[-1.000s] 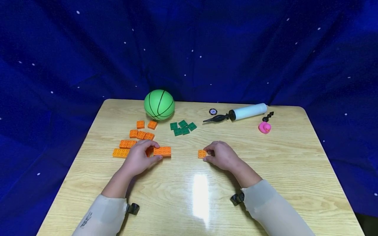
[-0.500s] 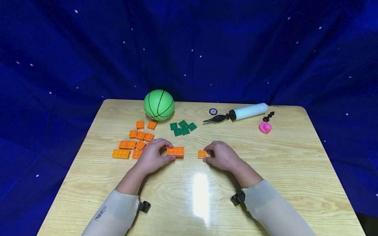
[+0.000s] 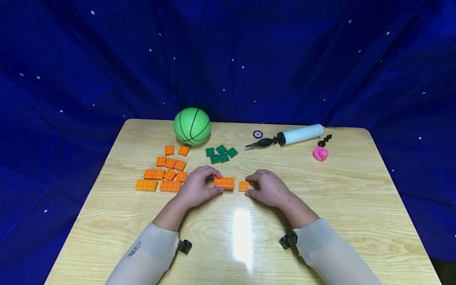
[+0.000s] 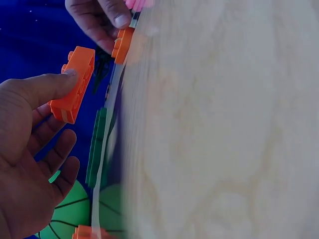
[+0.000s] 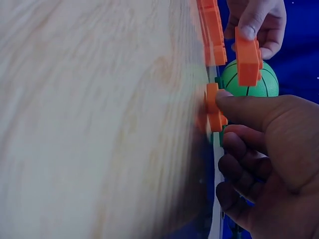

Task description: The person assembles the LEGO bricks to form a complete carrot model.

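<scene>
My left hand [image 3: 199,186] pinches a long orange toy brick [image 3: 224,183] between thumb and fingers, studs facing up. In the left wrist view that brick [image 4: 75,84] hangs above the tabletop. To its right, my right hand [image 3: 268,188] holds a small square orange brick [image 3: 244,186] by its right end, with the thumb on the near side. That small brick [image 5: 213,107] sits on the table in the right wrist view. A narrow gap separates the two bricks in the head view.
Several orange bricks [image 3: 170,186] lie in rows at the left, below a green ball [image 3: 192,126]. Flat green bricks [image 3: 223,158] form a cluster behind my hands. Farther right are a round chip [image 3: 258,134], a hand pump [image 3: 303,135], a small black piece [image 3: 324,140] and a pink duck [image 3: 320,154].
My left hand has carried the long orange brick rightward, away from the rows and close to the small brick. The right hand has stayed in place on its brick.
</scene>
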`<act>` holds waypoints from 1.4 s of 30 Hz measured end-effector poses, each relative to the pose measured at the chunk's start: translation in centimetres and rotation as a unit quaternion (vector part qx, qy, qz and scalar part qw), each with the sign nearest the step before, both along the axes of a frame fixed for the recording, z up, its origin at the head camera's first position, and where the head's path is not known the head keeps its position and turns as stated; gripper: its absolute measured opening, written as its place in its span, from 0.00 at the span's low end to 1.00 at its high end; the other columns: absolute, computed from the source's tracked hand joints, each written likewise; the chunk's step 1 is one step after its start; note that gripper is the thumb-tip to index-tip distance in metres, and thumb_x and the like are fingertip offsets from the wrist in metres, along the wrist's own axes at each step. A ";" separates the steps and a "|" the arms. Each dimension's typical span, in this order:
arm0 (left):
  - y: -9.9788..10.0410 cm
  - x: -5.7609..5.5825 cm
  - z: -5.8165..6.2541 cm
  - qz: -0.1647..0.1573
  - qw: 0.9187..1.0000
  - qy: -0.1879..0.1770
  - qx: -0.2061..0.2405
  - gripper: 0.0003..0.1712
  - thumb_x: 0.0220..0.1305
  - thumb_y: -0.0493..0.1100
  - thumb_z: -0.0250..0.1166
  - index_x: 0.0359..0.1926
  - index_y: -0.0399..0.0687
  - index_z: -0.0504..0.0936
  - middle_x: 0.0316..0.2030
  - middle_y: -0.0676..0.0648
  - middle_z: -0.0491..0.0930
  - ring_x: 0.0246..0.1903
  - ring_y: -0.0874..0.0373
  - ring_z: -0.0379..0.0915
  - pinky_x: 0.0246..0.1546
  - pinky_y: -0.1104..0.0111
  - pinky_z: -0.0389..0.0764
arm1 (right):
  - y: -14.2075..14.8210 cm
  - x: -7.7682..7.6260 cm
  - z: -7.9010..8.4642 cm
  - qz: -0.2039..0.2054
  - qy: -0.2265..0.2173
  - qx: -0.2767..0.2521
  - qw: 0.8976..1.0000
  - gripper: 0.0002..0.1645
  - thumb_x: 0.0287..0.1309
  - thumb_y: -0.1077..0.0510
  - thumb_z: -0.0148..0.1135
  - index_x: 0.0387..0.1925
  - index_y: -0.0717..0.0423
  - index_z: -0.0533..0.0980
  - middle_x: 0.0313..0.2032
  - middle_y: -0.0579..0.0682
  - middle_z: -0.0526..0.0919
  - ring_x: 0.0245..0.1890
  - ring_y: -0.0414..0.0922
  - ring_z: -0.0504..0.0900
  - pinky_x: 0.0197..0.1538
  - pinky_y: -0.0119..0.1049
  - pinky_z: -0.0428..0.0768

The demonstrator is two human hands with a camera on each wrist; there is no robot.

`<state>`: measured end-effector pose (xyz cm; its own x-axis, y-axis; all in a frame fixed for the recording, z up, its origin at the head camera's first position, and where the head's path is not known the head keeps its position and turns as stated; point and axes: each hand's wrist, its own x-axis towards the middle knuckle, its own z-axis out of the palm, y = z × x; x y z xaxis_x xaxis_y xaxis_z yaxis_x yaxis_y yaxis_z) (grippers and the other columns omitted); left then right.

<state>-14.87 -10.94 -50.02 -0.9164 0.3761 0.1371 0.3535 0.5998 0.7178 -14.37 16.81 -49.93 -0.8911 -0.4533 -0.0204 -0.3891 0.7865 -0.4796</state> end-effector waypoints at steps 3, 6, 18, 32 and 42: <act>0.6 -0.1 0.0 -0.005 1.000 -0.010 0.009 0.18 0.54 0.46 0.83 0.43 0.57 0.85 0.44 0.58 0.82 0.44 0.56 0.73 0.48 0.60 0.76 | -0.1 0.1 0.2 -0.002 0.014 -0.007 1.000 0.27 0.59 0.47 0.77 0.56 0.55 0.84 0.42 0.45 0.84 0.43 0.44 0.79 0.53 0.45 0.80; 1.1 -0.2 -0.1 -0.012 0.999 -0.019 0.023 0.18 0.54 0.45 0.83 0.44 0.56 0.84 0.44 0.57 0.82 0.44 0.57 0.75 0.48 0.60 0.78 | -0.1 0.2 0.3 -0.002 0.025 -0.013 1.000 0.28 0.58 0.46 0.77 0.57 0.54 0.84 0.44 0.45 0.85 0.45 0.45 0.79 0.56 0.47 0.79; 2.9 -0.3 -0.3 -0.035 0.999 -0.025 0.026 0.18 0.55 0.44 0.82 0.45 0.55 0.84 0.46 0.57 0.83 0.46 0.58 0.77 0.53 0.60 0.79 | 0.0 0.7 1.0 0.000 0.040 -0.056 0.998 0.33 0.53 0.43 0.81 0.57 0.54 0.84 0.44 0.45 0.84 0.45 0.44 0.77 0.52 0.45 0.79; 4.1 -0.7 -0.5 -0.048 0.999 -0.023 0.008 0.18 0.55 0.47 0.82 0.44 0.56 0.84 0.45 0.57 0.83 0.45 0.57 0.76 0.51 0.62 0.78 | 0.8 0.7 1.2 0.005 0.055 -0.065 0.996 0.25 0.56 0.50 0.79 0.53 0.55 0.86 0.43 0.47 0.84 0.46 0.46 0.79 0.52 0.46 0.80; 4.5 -1.1 -1.1 -0.060 0.998 -0.025 -0.024 0.16 0.59 0.48 0.79 0.47 0.57 0.85 0.46 0.56 0.83 0.45 0.58 0.75 0.51 0.61 0.78 | 1.2 0.4 0.7 -0.013 0.032 -0.056 0.998 0.23 0.57 0.51 0.78 0.53 0.55 0.86 0.43 0.46 0.84 0.47 0.47 0.80 0.54 0.46 0.80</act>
<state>-15.99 -6.41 -51.11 -0.8695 0.4888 0.0709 0.3893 0.5899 0.7074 -13.95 18.00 -49.25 -0.9004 -0.4265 0.0864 -0.4020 0.7392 -0.5404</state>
